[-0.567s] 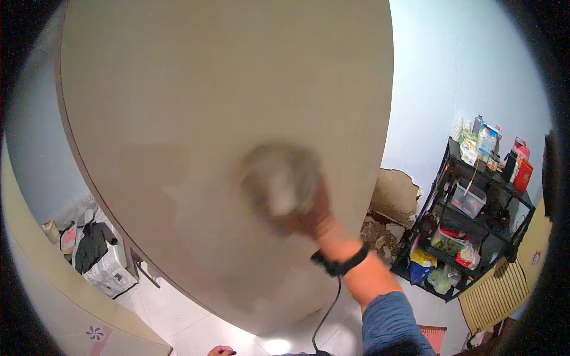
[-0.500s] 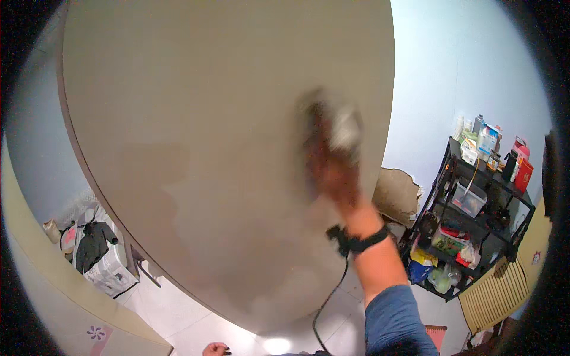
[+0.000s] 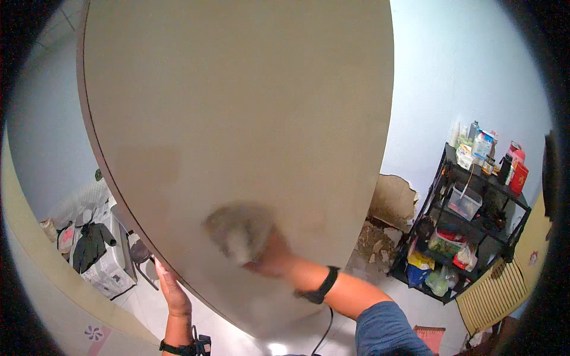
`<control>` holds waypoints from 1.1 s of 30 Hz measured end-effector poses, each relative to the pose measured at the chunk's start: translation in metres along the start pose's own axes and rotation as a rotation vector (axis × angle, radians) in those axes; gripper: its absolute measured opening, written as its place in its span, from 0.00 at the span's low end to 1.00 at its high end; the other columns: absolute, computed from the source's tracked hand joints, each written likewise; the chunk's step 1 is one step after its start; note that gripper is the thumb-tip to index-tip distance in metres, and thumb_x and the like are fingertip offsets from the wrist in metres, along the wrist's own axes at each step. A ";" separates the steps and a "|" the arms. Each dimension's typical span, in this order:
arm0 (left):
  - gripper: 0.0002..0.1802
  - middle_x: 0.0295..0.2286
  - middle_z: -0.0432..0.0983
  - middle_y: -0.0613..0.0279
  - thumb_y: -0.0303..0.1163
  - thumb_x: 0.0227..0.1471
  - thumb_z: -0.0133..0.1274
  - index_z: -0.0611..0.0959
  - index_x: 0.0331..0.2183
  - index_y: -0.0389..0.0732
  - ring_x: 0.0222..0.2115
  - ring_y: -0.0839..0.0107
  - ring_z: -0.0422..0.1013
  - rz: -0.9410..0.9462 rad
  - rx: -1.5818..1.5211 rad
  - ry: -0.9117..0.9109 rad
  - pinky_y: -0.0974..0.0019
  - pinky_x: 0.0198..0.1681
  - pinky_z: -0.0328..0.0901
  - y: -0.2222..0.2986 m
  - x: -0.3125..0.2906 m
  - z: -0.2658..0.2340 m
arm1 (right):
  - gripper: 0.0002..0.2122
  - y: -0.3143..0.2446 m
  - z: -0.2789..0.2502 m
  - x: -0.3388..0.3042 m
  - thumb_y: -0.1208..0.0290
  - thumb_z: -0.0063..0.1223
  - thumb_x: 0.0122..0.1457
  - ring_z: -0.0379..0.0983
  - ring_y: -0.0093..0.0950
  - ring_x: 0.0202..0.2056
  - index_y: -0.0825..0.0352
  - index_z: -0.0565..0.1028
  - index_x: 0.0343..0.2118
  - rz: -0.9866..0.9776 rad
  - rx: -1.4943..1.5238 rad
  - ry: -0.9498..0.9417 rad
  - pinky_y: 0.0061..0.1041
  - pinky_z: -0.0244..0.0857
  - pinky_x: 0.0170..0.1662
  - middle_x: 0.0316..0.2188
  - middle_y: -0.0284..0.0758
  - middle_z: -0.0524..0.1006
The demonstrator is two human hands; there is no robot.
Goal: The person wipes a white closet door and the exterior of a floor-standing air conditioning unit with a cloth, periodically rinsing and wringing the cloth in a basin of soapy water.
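A large, flat, brown door-like panel (image 3: 237, 118) stands upright in front of me. My right hand (image 3: 274, 252), smeared by motion, presses a crumpled grey-brown cloth (image 3: 237, 228) against its lower middle. A black band circles this wrist, with a dark cable (image 3: 323, 332) hanging below it. At the lower left, my left hand (image 3: 171, 288) is raised beside the panel's left edge, its fingers stretched upward along that edge. The left wrist also carries a black strap with a small device.
On the right stands a black shelf rack (image 3: 475, 213) with bottles, tubs and bags. Broken plaster (image 3: 392, 202) and rubble lie beyond the panel's right edge. At left, a dark garment (image 3: 92, 246) lies over a white patterned box (image 3: 113, 276). A yellow slatted piece (image 3: 496, 291) stands at lower right.
My right hand and the cloth have moved down and left across the panel. The left hand has risen from the bottom edge of the view to the panel's left edge.
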State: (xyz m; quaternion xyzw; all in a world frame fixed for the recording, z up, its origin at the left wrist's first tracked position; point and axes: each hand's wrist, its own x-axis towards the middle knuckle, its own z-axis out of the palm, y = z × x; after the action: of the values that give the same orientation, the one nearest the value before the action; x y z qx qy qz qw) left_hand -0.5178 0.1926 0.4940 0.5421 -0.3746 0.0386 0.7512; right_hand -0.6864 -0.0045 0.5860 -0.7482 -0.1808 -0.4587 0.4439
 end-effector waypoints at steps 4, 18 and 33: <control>0.48 0.57 0.56 0.53 0.64 0.57 0.38 0.53 0.61 0.33 0.58 0.63 0.53 0.057 -0.134 -0.099 0.62 0.61 0.47 0.010 0.005 0.026 | 0.22 0.038 0.002 -0.013 0.66 0.49 0.54 0.64 0.37 0.55 0.61 0.69 0.54 -0.290 -0.818 -0.284 0.35 0.52 0.63 0.54 0.36 0.70; 0.45 0.55 0.59 0.54 0.62 0.58 0.39 0.54 0.61 0.33 0.55 0.63 0.58 0.003 -0.063 0.000 0.62 0.58 0.52 0.020 0.003 0.037 | 0.23 -0.038 -0.353 0.145 0.69 0.35 0.67 0.47 0.34 0.65 0.62 0.53 0.64 -0.357 -1.662 0.614 0.29 0.43 0.66 0.65 0.36 0.52; 0.40 0.55 0.60 0.52 0.56 0.61 0.34 0.55 0.60 0.32 0.54 0.62 0.60 0.050 -0.082 0.027 0.62 0.57 0.55 -0.006 -0.002 0.023 | 0.27 -0.032 -0.025 0.089 0.57 0.50 0.57 0.58 0.44 0.58 0.62 0.63 0.59 -0.208 -1.190 -0.004 0.42 0.52 0.61 0.58 0.42 0.63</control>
State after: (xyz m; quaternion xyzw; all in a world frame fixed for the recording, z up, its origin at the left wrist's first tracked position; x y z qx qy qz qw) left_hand -0.5285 0.1711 0.4915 0.5008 -0.3791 0.0495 0.7766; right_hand -0.6757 -0.0201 0.6818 -0.8473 0.0336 -0.5208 -0.0986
